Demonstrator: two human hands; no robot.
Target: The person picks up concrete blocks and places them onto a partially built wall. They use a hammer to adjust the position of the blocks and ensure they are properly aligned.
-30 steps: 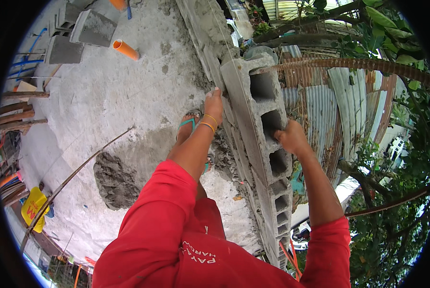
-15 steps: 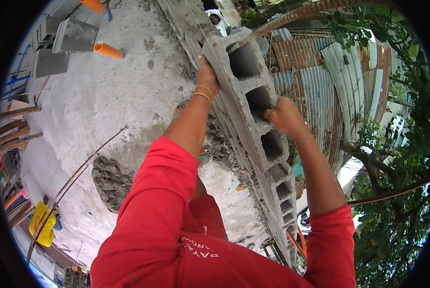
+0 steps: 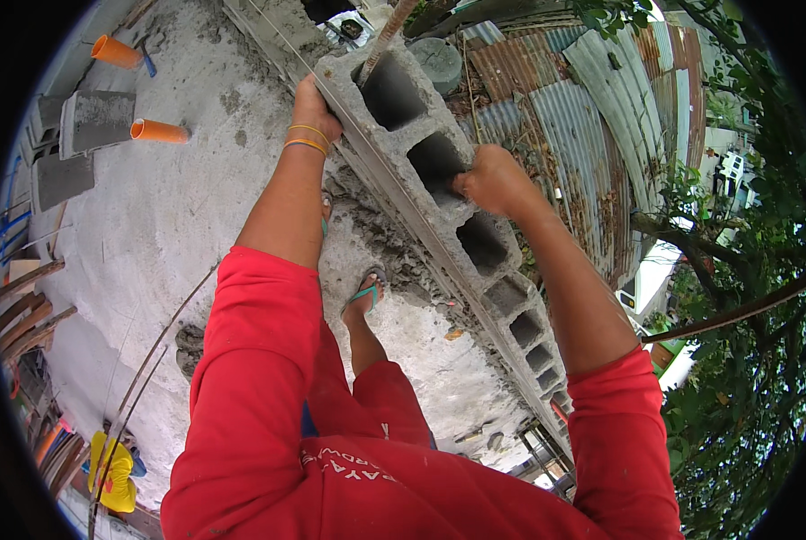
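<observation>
Left hand [image 3: 315,101] gripping outer end of hollow concrete block [image 3: 403,117], right hand [image 3: 491,180] hooked into its middle cavity, block atop block wall [image 3: 502,297], string line [image 3: 403,211] alongside.

A single view comes from a wide fisheye camera worn on the person's head, looking steeply down along the red sleeves to the concrete floor [image 3: 178,225] far beneath. It sits close to the left hand [image 3: 316,106] and right hand [image 3: 491,180], both reaching up from the lower edge to the hollow concrete block [image 3: 394,153] atop the wall. Straight edges bow toward the dark round rim; corrugated metal sheets [image 3: 565,117] and trees fill the right side.
</observation>
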